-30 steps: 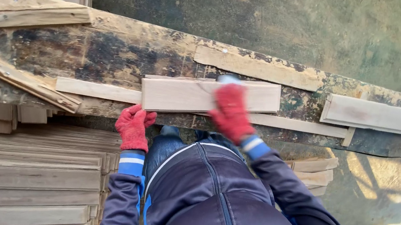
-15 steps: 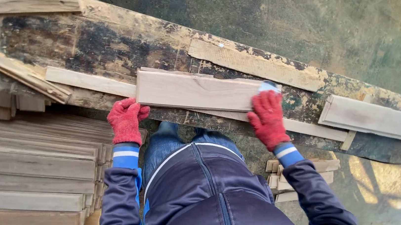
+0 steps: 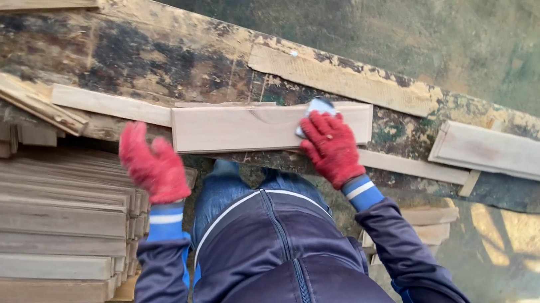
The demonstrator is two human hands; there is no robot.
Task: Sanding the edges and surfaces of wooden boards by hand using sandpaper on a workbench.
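Fingers (image 3: 321, 129) of the red-gloved right hand (image 3: 332, 146) are being pressed around a small pale sanding block (image 3: 316, 108) on the stiff, light-looking pale wooden plank (image 3: 247, 127); the left hand (image 3: 151, 165) is being held loosely open, empty.

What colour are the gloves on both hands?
Red gloves, with blue-and-white striped cuffs; head view.

left hand (image 3: 152, 164): red glove, fingers loosely spread, toward 10 o'clock, holding nothing | right hand (image 3: 332, 146): red glove, pressed flat, toward 12 o'clock (fingers together) | both forearms dark-sleeved, elbows bent
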